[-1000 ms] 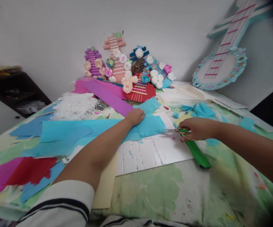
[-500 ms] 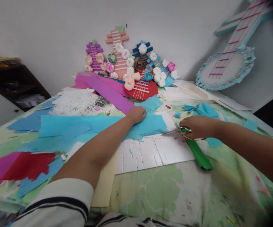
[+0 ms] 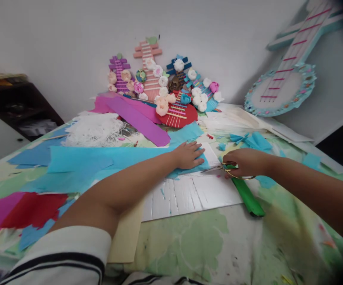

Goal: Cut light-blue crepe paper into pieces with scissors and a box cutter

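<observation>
My left hand [image 3: 188, 155] lies flat with its fingers spread on a strip of blue crepe paper [image 3: 124, 152]. Under that paper is a white board [image 3: 186, 196] marked with several cut lines. To the right, my right hand [image 3: 245, 162] is closed round the gold handles of a pair of scissors [image 3: 211, 169], whose blades point left towards the paper's edge. A green utility knife [image 3: 248, 196] lies beneath my right hand, its upper end hidden by the fingers; whether they touch it I cannot tell.
Decorated paper guitars [image 3: 177, 113] lean on the wall behind, with a larger one [image 3: 281, 89] at right. White shredded paper [image 3: 94, 128] and a purple strip [image 3: 138, 120] lie at the back. Red paper [image 3: 33, 209] is at left, blue scraps [image 3: 257, 141] at right.
My left hand has moved right along the blue paper, opening from a curled grip to spread fingers. The scissors stay in my right hand, nearly in the same place.
</observation>
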Demonstrator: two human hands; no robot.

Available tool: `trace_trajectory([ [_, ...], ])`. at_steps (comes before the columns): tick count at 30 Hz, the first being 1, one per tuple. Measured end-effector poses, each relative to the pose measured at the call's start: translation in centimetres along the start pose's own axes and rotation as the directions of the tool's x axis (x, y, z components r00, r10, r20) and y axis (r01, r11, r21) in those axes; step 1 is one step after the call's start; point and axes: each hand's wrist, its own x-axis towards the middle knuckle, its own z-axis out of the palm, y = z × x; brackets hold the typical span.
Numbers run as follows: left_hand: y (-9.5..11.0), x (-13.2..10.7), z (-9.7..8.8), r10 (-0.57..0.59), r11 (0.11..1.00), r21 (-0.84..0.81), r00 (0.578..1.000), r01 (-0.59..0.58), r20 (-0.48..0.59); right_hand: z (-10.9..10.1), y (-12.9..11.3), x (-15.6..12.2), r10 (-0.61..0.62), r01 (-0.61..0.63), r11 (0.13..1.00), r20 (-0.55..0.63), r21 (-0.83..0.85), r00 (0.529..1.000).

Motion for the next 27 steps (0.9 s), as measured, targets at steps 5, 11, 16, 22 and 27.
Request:
trace_trajectory([
  [5, -0.4, 0.9, 0.8, 0.004, 0.999, -0.032, 0.999, -0.002, 0.037, 0.3, -0.2, -0.1, 0.000, 0.000, 1.000, 0.008, 0.010, 1.000],
  [11, -0.5, 1.3, 0.8, 0.029, 0.998, -0.050, 0.996, -0.025, 0.084, 0.8, 0.1, 0.0, 0.001, -0.002, 0.999, 0.015, 0.047, 1.000],
  [16, -0.3, 1.1, 0.8, 0.023, 0.999, -0.045, 0.995, -0.018, 0.099, 0.9, 0.3, 0.0, -0.007, 0.006, 0.997, 0.016, 0.082, 1.000],
  [22, -0.4, 1.1, 0.8, 0.026, 0.999, -0.040, 0.994, -0.022, 0.103, 0.6, 0.0, -0.2, 0.035, -0.038, 0.997, 0.041, 0.069, 0.999],
  [27, -0.4, 1.1, 0.8, 0.026, 0.999, -0.041, 0.994, -0.022, 0.105, 0.3, -0.9, -0.5, 0.079, -0.079, 0.997, 0.010, 0.015, 0.997],
])
